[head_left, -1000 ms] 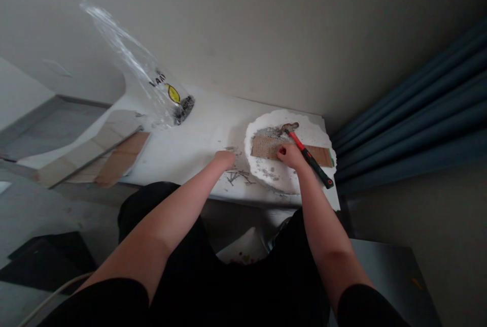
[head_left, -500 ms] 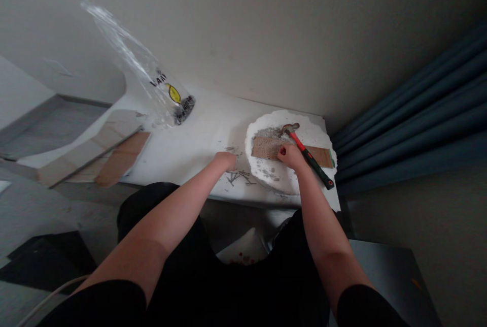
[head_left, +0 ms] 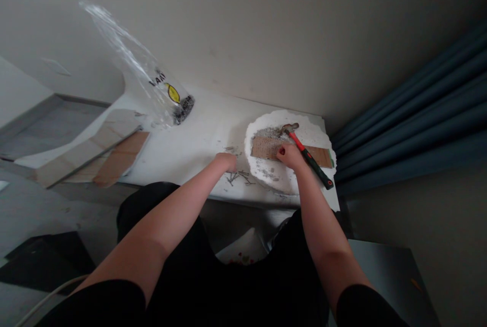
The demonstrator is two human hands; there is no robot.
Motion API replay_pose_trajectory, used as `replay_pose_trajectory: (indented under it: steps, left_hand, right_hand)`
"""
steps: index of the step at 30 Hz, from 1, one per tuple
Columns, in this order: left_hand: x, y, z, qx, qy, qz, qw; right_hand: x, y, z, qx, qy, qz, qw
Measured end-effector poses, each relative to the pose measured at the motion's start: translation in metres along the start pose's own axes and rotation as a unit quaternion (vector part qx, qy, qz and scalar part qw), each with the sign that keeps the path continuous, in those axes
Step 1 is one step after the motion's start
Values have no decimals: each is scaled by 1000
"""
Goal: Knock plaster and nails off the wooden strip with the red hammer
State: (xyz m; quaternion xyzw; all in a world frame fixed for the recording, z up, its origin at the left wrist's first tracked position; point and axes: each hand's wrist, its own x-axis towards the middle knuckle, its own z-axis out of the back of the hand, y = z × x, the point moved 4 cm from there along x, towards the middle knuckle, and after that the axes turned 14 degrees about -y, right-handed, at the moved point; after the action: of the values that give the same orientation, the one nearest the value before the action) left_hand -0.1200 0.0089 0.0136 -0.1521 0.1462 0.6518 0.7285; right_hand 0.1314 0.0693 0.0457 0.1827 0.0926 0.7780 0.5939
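My left hand rests closed on the white table, close beside a small pile of loose nails; what its fingers hold, if anything, is hidden. Over the wooden board, my right hand is curled with fingertips pinched together, and anything between them is too small to make out. Rows of small dots or nail heads cover the board's left part. The board lies on a round white slab with a ragged rim. A claw hammer with a red and black handle lies across board and slab, just right of my right hand.
A clear plastic bag with dark contents stands at the table's back left. Wooden boards lie on the left end. Blue curtains hang at the right, and a dark cabinet top sits lower right.
Almost nothing differs. The view has shifted very slightly; both hands keep their places, and the hammer lies as before.
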Motion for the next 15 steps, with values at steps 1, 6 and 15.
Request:
replay_pose_trajectory:
  steps: [1, 6, 15]
  left_hand:
    - [0, 0, 0, -2, -1, -1, 1000]
    - [-1, -2, 0, 0, 5, -10, 1000]
    - [-5, -3, 5, 6, 11, -13, 1000]
  right_hand:
    - [0, 1, 0, -1, -1, -1, 1000]
    - [-1, 2, 1, -3, -1, 0, 1000]
    - [0, 2, 0, -10, 5, 0, 1000]
